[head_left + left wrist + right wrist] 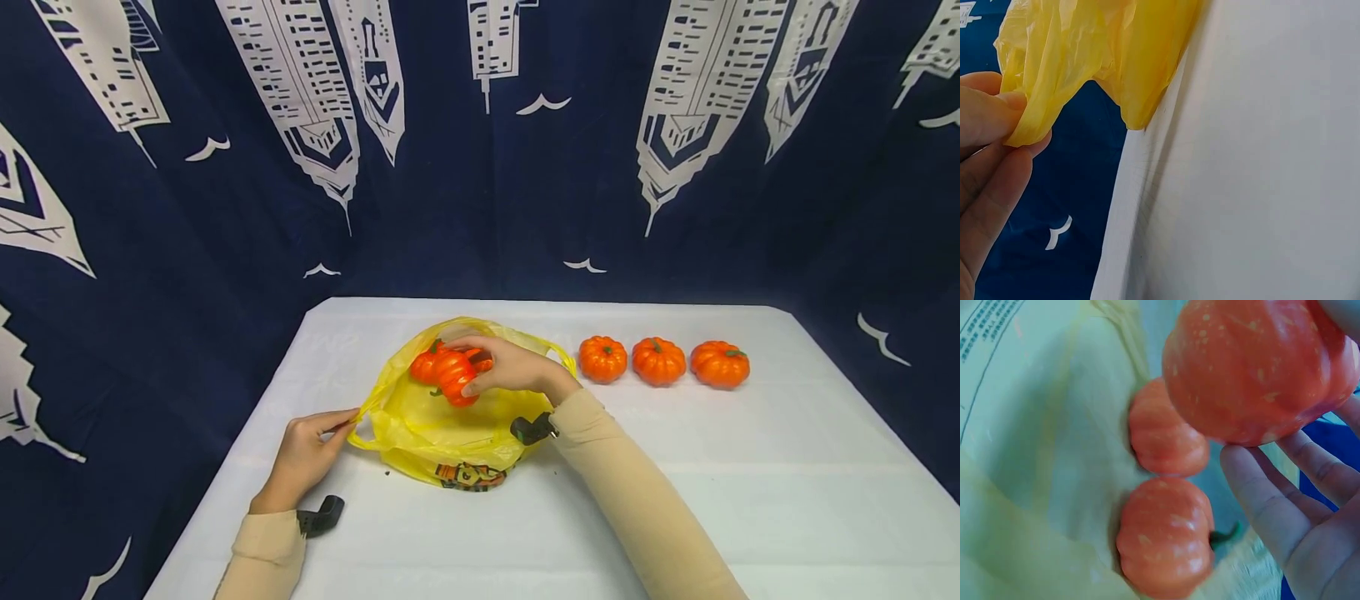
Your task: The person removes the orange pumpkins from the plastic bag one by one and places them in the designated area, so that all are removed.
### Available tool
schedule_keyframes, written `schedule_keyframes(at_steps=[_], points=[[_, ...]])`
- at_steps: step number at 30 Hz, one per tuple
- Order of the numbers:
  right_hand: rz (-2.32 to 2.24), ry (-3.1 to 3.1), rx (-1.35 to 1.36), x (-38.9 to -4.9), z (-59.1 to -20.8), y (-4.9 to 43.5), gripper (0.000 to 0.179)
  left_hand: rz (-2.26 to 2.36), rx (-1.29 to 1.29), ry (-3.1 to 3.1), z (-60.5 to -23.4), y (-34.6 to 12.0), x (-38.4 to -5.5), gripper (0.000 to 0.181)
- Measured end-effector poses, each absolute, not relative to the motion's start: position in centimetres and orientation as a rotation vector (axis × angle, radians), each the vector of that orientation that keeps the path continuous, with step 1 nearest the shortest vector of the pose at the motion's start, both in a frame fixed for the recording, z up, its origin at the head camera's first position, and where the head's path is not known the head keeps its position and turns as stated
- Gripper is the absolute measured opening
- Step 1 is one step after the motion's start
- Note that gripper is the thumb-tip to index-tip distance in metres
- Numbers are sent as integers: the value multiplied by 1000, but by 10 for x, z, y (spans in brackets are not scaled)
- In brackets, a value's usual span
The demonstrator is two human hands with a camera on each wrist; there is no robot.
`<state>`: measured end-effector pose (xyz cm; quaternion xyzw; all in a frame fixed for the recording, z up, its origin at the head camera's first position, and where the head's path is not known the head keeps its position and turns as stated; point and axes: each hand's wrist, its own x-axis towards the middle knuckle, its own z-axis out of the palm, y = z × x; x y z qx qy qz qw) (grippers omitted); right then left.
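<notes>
A yellow plastic bag (pixel 420 433) lies with its mouth spread wide on the table. My left hand (pixel 307 454) pinches the bag's left handle (pixel 1047 94) between thumb and fingers. Over the bag's opening, my right hand (pixel 513 367) grips an orange toy pumpkin (pixel 456 382) with thumb and fingertips. Inside the bag, the right wrist view shows two more pumpkins side by side: one with a green stem (pixel 1166 537), and another (pixel 1166 434) partly hidden behind the held one.
Three orange pumpkins stand in a row to the right of the bag: the nearest one (pixel 602 359), a middle one (pixel 658 361) and an outer one (pixel 720 364). A white cloth covers the table (pixel 750 467). Behind it hangs a dark blue curtain (pixel 495 200) with white building prints.
</notes>
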<state>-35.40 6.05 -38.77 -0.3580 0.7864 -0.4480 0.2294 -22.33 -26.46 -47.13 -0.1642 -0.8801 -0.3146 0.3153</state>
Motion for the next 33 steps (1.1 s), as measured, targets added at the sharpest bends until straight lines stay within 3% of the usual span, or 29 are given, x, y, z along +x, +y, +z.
schedule_keyframes(at_steps=[33], points=[[-1908,1991,-901,-309,-391,155,66,-852,-414,-2316,-472,-264,-223,30]])
